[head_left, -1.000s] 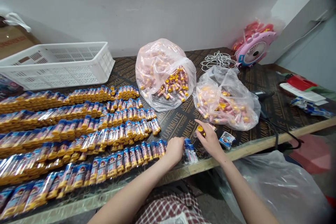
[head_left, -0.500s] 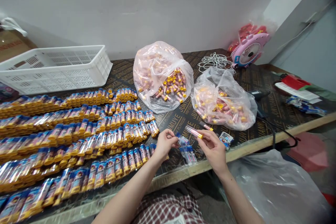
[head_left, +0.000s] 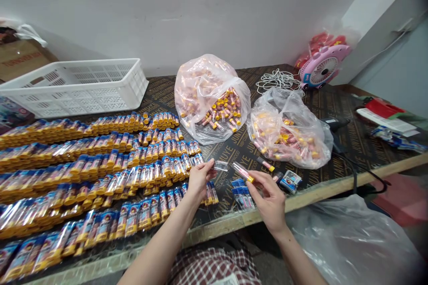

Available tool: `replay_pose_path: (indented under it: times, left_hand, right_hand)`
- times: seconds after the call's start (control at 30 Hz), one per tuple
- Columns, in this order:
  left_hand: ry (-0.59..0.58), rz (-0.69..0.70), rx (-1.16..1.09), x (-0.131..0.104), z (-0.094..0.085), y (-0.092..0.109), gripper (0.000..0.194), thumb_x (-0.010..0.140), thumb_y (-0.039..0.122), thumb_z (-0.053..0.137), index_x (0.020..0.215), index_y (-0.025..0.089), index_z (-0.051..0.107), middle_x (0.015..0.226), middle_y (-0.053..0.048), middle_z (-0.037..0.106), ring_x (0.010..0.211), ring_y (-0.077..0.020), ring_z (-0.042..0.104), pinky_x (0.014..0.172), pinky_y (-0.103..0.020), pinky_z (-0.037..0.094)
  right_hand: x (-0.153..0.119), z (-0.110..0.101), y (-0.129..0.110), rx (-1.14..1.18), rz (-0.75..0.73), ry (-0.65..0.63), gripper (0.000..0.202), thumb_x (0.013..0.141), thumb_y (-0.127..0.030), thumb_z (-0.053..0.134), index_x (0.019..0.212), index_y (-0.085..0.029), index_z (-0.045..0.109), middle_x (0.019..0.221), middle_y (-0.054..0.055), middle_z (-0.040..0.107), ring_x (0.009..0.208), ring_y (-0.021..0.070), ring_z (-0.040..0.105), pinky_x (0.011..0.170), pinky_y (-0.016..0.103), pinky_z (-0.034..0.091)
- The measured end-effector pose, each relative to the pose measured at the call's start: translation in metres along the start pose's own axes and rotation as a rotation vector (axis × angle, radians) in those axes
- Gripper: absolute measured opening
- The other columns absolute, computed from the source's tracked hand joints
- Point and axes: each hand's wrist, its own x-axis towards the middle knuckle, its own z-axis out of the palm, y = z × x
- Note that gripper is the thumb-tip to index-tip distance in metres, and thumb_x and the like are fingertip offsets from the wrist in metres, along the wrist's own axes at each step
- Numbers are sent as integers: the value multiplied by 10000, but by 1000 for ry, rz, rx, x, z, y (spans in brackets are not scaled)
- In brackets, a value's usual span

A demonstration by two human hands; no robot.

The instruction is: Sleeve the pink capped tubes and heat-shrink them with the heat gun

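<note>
Between its fingertips, my left hand (head_left: 201, 180) pinches a small clear plastic sleeve (head_left: 221, 166) with a blue end. My right hand (head_left: 268, 194) holds a clear tube with a yellow cap (head_left: 243, 172), its clear end pointing left toward the sleeve; the two are apart. Below them, near the table edge, lies a small pile of blue-printed sleeves (head_left: 242, 194). One loose tube (head_left: 266, 164) and a blue printed packet (head_left: 290, 181) rest right of the hands. Rows of wrapped blue-and-yellow tubes (head_left: 143, 213) cover the left of the table.
Two plastic bags of tubes, one larger (head_left: 210, 98) and one smaller (head_left: 290, 129), stand beyond the hands. A white crate (head_left: 80, 93) is at the back left. A pink fan (head_left: 324, 69), white cable (head_left: 279, 80) and black tool (head_left: 336, 129) are at the right.
My left hand has lifted the clear sleeve up and away from the pile of sleeves. My right hand still holds the tube, slightly lower. The view has shifted a little.
</note>
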Motion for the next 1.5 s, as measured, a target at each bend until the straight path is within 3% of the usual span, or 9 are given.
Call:
replay_pose_path:
  times: [0.27, 0.5, 0.57, 0.67, 0.77, 0.83, 0.97, 1.33, 1.5]
  left_hand:
    - [-30, 61, 82, -4, -1, -4, 402, 484, 447, 807, 604, 104, 633, 559, 12, 594, 515, -73, 540, 526, -200, 467]
    - [-256, 5, 52, -18, 7, -2, 462, 545, 351, 811, 900, 136, 609, 692, -8, 657, 594, -104, 608, 617, -255, 524]
    - [-312, -43, 86, -23, 8, -1, 483, 543, 346, 815, 920, 125, 608, 688, -22, 666, 591, -114, 614, 623, -268, 525]
    - [-396, -105, 188, -29, 8, -2, 410, 545, 373, 808, 779, 86, 632, 680, -45, 666, 575, -110, 607, 598, -246, 507]
    - [-445, -141, 249, -33, 8, -4, 373, 548, 380, 804, 700, 86, 631, 656, -34, 652, 557, -104, 600, 571, -226, 490]
    - [-471, -154, 267, -35, 8, -5, 370, 558, 387, 797, 712, 90, 638, 654, -31, 649, 558, -107, 602, 568, -227, 486]
    - [-478, -157, 273, -37, 9, -5, 386, 551, 390, 799, 740, 92, 644, 667, -35, 649, 572, -114, 606, 580, -232, 487]
    - [-460, -157, 258, -39, 10, -7, 389, 530, 375, 811, 724, 90, 629, 646, -21, 610, 557, -96, 571, 582, -238, 483]
    - [-445, -154, 284, -35, 9, -5, 402, 531, 411, 800, 695, 102, 603, 634, -16, 610, 541, -93, 564, 561, -226, 472]
  right_hand:
    - [-3, 8, -3, 25, 6, -111, 216, 838, -220, 554, 1028, -252, 652, 1023, 74, 614, 949, 210, 590, 791, 347, 511]
    - [-3, 15, 7, 97, 20, -253, 317, 859, -158, 461, 1114, -274, 610, 1022, 61, 565, 901, 173, 589, 735, 299, 528]
    - [1, 15, 8, 23, -42, -235, 424, 808, -124, 501, 1196, -289, 549, 1048, 60, 532, 910, 177, 575, 780, 328, 522]
    - [8, 14, 6, -10, -134, -238, 680, 712, -85, 542, 1337, -302, 383, 1286, 82, 419, 1095, 224, 512, 914, 401, 473]
    - [11, 12, 7, 92, -143, -369, 837, 642, -62, 528, 1400, -290, 255, 1437, 83, 292, 1225, 253, 436, 982, 426, 434]
    - [11, 11, 9, 153, -118, -452, 859, 618, -49, 507, 1403, -278, 243, 1416, 83, 353, 1229, 249, 450, 1003, 425, 420]
    - [8, 12, 13, 223, -87, -490, 851, 601, -31, 490, 1385, -275, 267, 1344, 82, 456, 1205, 239, 486, 1009, 415, 421]
    - [6, 16, 13, 311, -58, -436, 857, 582, -29, 492, 1377, -269, 281, 1339, 82, 454, 1209, 246, 479, 1011, 420, 422]
    - [8, 16, 11, 287, -57, -471, 821, 650, -87, 545, 1392, -268, 244, 1364, 95, 432, 1217, 243, 471, 1013, 419, 410]
